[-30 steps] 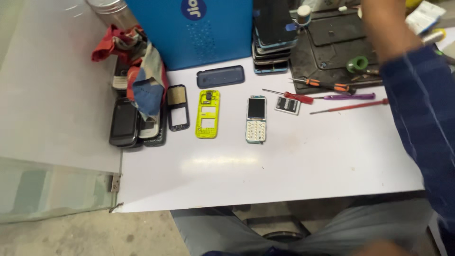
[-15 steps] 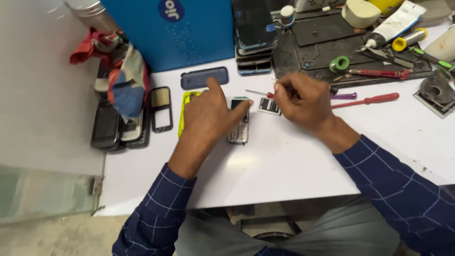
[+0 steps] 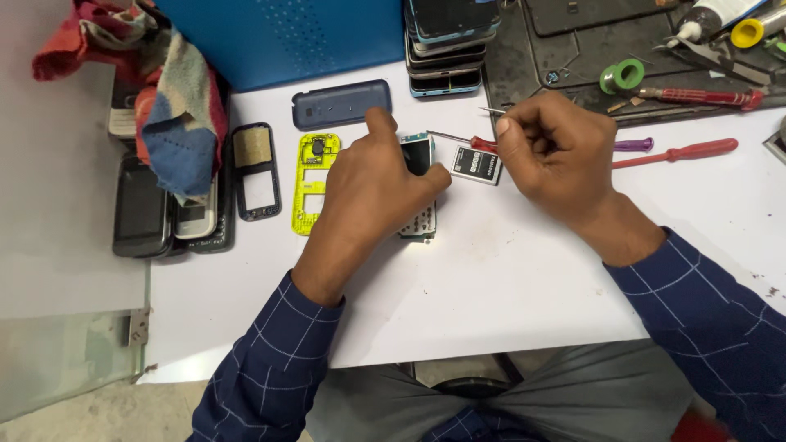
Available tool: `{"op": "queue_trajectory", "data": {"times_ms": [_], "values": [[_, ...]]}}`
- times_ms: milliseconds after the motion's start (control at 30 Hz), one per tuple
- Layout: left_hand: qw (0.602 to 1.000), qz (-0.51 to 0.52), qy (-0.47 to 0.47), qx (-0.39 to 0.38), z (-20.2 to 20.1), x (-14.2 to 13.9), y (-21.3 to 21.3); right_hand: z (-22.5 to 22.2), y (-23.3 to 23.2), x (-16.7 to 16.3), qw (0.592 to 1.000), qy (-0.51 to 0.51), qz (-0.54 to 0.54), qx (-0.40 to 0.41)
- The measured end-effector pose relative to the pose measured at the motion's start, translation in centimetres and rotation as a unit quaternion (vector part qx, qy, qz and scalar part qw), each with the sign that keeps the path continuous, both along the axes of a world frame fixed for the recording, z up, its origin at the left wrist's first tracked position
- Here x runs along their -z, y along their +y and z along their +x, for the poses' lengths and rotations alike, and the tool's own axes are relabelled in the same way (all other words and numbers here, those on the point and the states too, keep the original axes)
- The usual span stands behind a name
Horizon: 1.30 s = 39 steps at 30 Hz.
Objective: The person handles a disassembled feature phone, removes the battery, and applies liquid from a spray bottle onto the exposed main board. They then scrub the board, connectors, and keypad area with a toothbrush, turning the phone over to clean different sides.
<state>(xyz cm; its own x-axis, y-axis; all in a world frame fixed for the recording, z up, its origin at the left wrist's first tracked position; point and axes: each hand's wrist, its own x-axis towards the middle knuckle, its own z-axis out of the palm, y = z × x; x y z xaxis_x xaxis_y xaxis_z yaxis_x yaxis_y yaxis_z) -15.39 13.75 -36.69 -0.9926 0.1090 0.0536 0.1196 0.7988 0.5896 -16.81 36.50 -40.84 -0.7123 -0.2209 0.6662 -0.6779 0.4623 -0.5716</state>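
Observation:
My left hand (image 3: pixel 368 184) rests on a small keypad phone (image 3: pixel 419 219) that lies on the white table (image 3: pixel 508 286), thumb and forefinger gripping its upper end. My right hand (image 3: pixel 557 151) hovers just right of it, fingers pinched on a thin metal tool (image 3: pixel 491 110) whose tip points left. A small black battery (image 3: pixel 477 164) lies between the two hands. A red-handled screwdriver (image 3: pixel 481 145) lies partly under my right hand. Left of the phone are a yellow inner frame (image 3: pixel 311 184), a black front bezel (image 3: pixel 255 170) and a dark blue back cover (image 3: pixel 341 104).
A blue box (image 3: pixel 286 37) and a stack of phones (image 3: pixel 446 49) stand at the back. A coloured cloth (image 3: pixel 168 106) covers several old phones (image 3: pixel 143 205) at left. A black mat (image 3: pixel 589 41) holds a green tape ring (image 3: pixel 622 76) and screwdrivers (image 3: pixel 704 96).
A second ago the phone lay alone and my right arm reached far right. Both hands have come in over the phone, and the left hand has closed on it.

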Motion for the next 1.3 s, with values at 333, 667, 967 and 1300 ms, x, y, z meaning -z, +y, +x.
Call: {"op": "queue_trajectory", "data": {"times_ms": [333,667,967,1300], "values": [[0.873,0.448,-0.166,0.095,-0.5,-0.7,-0.8,0.1,0.0,-0.6,0.998,-0.034,-0.05,0.017],[0.783,0.55,-0.181,0.227,-0.7,-0.7,-2.9,0.0,0.3,-0.5,0.997,-0.048,-0.063,0.022],[0.732,0.589,-0.185,0.288,-0.7,-0.3,-3.7,0.2,0.4,-0.5,0.997,-0.052,-0.055,0.028],[0.749,0.567,-0.159,0.304,-0.7,-0.2,-3.8,1.2,0.5,-3.7,0.983,-0.157,-0.088,-0.037]]}}
